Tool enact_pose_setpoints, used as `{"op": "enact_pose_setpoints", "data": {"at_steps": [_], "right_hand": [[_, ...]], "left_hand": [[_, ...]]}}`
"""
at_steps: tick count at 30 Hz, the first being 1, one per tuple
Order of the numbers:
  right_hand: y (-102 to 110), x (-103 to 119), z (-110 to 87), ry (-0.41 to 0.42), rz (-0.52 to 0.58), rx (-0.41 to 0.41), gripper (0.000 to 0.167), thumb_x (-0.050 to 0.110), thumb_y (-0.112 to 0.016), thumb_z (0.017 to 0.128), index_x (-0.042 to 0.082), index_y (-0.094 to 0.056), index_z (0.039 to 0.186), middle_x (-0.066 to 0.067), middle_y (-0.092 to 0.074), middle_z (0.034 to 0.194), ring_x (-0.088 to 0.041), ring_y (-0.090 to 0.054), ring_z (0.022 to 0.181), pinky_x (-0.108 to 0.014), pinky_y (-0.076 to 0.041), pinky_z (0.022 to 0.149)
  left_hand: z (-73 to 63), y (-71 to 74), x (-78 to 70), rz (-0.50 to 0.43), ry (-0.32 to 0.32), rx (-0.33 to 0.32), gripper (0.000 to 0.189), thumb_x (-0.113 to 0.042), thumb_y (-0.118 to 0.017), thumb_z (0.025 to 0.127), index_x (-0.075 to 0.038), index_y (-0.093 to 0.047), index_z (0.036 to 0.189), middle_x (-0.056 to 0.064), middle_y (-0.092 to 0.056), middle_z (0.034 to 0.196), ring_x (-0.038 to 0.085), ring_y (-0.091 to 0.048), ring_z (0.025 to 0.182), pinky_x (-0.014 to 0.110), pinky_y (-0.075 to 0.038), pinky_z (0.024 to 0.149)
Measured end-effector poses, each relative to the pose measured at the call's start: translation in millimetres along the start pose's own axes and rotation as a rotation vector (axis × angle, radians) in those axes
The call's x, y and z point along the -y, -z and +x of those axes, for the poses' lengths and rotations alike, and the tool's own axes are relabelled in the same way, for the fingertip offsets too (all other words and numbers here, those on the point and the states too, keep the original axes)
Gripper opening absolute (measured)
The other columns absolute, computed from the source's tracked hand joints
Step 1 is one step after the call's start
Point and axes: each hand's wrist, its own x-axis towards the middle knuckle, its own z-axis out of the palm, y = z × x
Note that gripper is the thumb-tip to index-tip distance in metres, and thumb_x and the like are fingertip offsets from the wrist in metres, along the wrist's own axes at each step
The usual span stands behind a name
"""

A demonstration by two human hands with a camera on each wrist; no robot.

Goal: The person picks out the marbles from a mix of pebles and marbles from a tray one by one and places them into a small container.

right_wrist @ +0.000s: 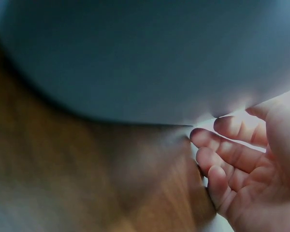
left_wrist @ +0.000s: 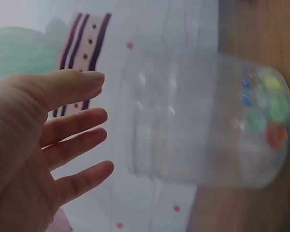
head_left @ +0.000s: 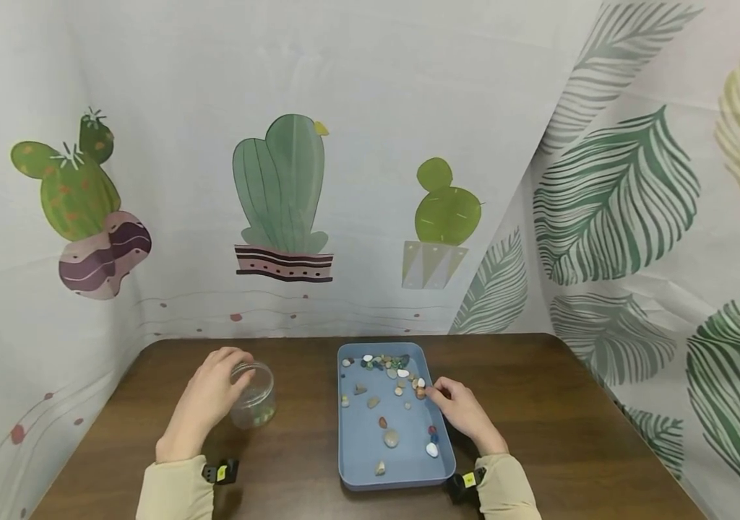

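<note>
In the head view my left hand (head_left: pixel 214 390) is at the top of a clear round jar (head_left: pixel 254 412) on the left of the table. The left wrist view shows this hand (left_wrist: pixel 63 130) with fingers apart and nothing held, a gap between fingertips and the jar (left_wrist: pixel 208 121). Colored glass marbles (left_wrist: pixel 270 106) lie at the jar's bottom. My right hand (head_left: pixel 464 412) reaches to the right rim of a blue tray (head_left: pixel 402 473), its fingertips beside a brown stone (head_left: pixel 420 393). In the right wrist view the tray wall hides the thumb and index tips, so any pinch is unseen.
Inside the tray, pebbles and glass pieces (head_left: pixel 386 362) cluster at the far end. Other stones lie scattered, among them a large grey pebble (head_left: pixel 391 438) and a white stone (head_left: pixel 431 450). The brown wooden table (head_left: pixel 305 448) meets a printed cloth (head_left: pixel 370 303) behind.
</note>
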Motion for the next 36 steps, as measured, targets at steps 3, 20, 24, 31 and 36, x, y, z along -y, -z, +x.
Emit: {"op": "enact_pose_setpoints", "data": {"at_steps": [3,20,24,31,36], "right_hand": [[0,1,0.7,-0.002,0.0,-0.004,0.021,0.023,-0.062,0.097,0.009,-0.061,0.081,0.002,-0.049,0.067,-0.015,-0.047,0.063,-0.027,-0.035,0.054],[-2,-1,1.1,-0.013,0.004,-0.002,0.019,0.022,-0.062,0.097,0.011,-0.06,0.082,0.001,-0.052,0.07,-0.016,-0.049,0.066,-0.03,-0.038,0.058],[-3,-1,1.0,0.005,0.008,0.0,0.02,0.021,-0.062,0.097,0.01,-0.061,0.081,0.001,-0.052,0.069,-0.016,-0.048,0.065,-0.029,-0.037,0.056],[-2,-1,1.3,0.001,0.012,-0.005,0.02,0.021,-0.062,0.097,0.01,-0.06,0.082,0.001,-0.052,0.07,-0.015,-0.049,0.066,-0.028,-0.037,0.056],[-3,-2,0.3,0.005,0.004,-0.003,0.02,0.023,-0.062,0.097,0.01,-0.061,0.082,0.001,-0.054,0.071,-0.015,-0.049,0.066,-0.028,-0.038,0.056]], "left_hand": [[6.6,0.6,-14.8,0.006,-0.045,-0.007,0.018,-0.009,-0.073,0.087,-0.004,-0.068,0.104,0.013,-0.063,0.11,0.035,-0.055,0.108,0.056,-0.045,0.087],[48.1,-70.1,-74.3,-0.101,-0.036,0.243,0.02,-0.021,-0.071,0.091,-0.012,-0.069,0.109,0.006,-0.061,0.119,0.028,-0.058,0.113,0.046,-0.047,0.094],[54.4,-86.6,-79.5,-0.133,-0.014,0.29,0.022,-0.022,-0.07,0.092,-0.012,-0.068,0.111,0.006,-0.06,0.121,0.029,-0.056,0.115,0.047,-0.047,0.093],[66.9,-118.3,-81.6,-0.171,-0.055,0.312,0.019,-0.016,-0.069,0.092,-0.009,-0.069,0.11,0.009,-0.058,0.122,0.032,-0.052,0.117,0.047,-0.047,0.092],[72.7,-133.3,-81.1,-0.172,-0.077,0.331,0.02,-0.016,-0.068,0.093,-0.008,-0.069,0.111,0.008,-0.058,0.119,0.027,-0.055,0.106,0.043,-0.048,0.085]]}}
